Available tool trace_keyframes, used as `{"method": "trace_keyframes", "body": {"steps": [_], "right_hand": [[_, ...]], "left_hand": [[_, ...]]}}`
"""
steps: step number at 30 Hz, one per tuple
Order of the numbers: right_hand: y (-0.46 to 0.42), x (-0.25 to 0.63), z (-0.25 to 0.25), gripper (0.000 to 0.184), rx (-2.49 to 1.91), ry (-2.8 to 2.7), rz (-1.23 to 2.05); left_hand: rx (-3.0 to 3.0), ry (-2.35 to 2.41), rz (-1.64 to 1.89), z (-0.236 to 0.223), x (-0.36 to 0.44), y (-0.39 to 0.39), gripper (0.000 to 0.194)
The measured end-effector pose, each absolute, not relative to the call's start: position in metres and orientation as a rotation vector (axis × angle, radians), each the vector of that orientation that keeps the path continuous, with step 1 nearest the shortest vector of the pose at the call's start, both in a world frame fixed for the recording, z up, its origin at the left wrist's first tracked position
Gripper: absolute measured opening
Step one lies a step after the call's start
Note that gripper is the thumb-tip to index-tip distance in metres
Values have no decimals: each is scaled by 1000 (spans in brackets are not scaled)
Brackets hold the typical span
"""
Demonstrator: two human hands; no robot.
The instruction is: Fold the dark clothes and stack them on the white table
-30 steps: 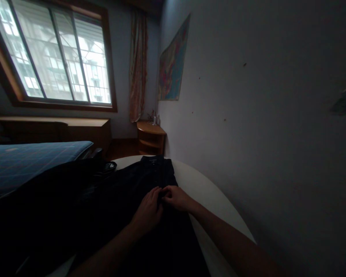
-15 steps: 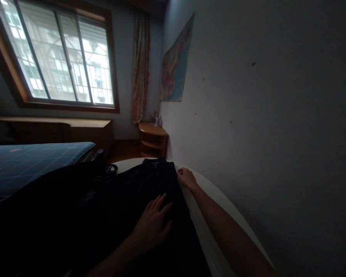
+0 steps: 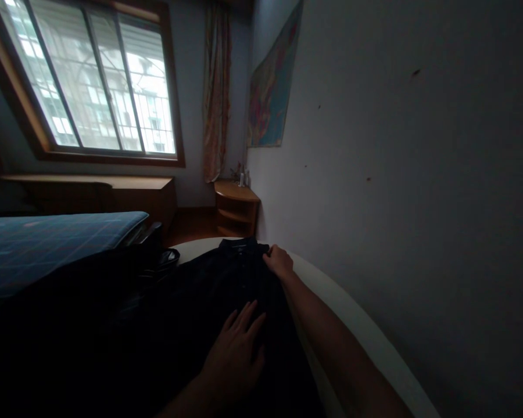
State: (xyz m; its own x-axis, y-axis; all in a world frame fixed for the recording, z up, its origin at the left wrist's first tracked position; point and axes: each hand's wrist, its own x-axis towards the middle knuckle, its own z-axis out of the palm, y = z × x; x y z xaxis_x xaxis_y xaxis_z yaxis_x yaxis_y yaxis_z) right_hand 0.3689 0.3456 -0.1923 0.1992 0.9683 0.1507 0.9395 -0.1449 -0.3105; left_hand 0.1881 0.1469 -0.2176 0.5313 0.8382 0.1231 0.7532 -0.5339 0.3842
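A dark shirt [image 3: 244,290] lies collar-far on a pale round table [image 3: 353,302]. The right hand [image 3: 279,261] pinches its far right edge; the left hand [image 3: 233,354] rests open, fingers spread. Best keep that palm flat and pull gently outward.

We see daylight through a wood-framed window [image 3: 100,81], a patterned curtain [image 3: 217,98] beside it. Our pale wall [image 3: 353,133] bears a colourful map [image 3: 272,87], above a corner shelf [image 3: 235,191].
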Motion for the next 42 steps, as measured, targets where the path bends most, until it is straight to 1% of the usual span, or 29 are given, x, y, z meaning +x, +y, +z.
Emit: {"method": "trace_keyframes", "body": {"steps": [2, 4, 8, 10, 12, 16, 22, 26, 28, 34, 38, 42], "right_hand": [[351, 366, -191, 38, -2103, -1842, 80], [356, 365, -190, 38, -2040, -1931, 48], [364, 362, -191, 35, -1959, -2122, 15], [365, 360, -193, 29, -1957, -2156, -15], [364, 357, -194, 27, -1967, -2148, -57], [360, 350, -194, 34, -2028, -2065, -107], [353, 344, -195, 38, -2094, -2029, -93], [346, 343, -194, 30, -2084, -2035, -37], [340, 342, -192, 30, -2045, -2036, -3], [297, 343, -182, 33, -1798, -2162, 74], [249, 355, -182, 32, -1578, -2279, 116], [206, 374, -197, 31, -1389, -2379, 254]], "left_hand": [[2480, 1340, 415, -218, 189, 146, 61], [2475, 1338, 417, -218, 189, 146, 62], [2480, 1314, 460, -221, 187, 147, 66], [2484, 1302, 470, -223, 186, 147, 67], [2489, 1286, 492, -225, 186, 148, 67], [2502, 1271, 540, -224, 187, 148, 66], [2515, 1303, 493, -221, 189, 148, 60], [2522, 1324, 458, -221, 188, 149, 60], [2523, 1329, 446, -222, 187, 150, 61], [2492, 1350, 443, -227, 188, 156, 59], [2491, 1329, 540, -232, 187, 160, 55], [2540, 1218, 591, -230, 182, 159, 62]]}}
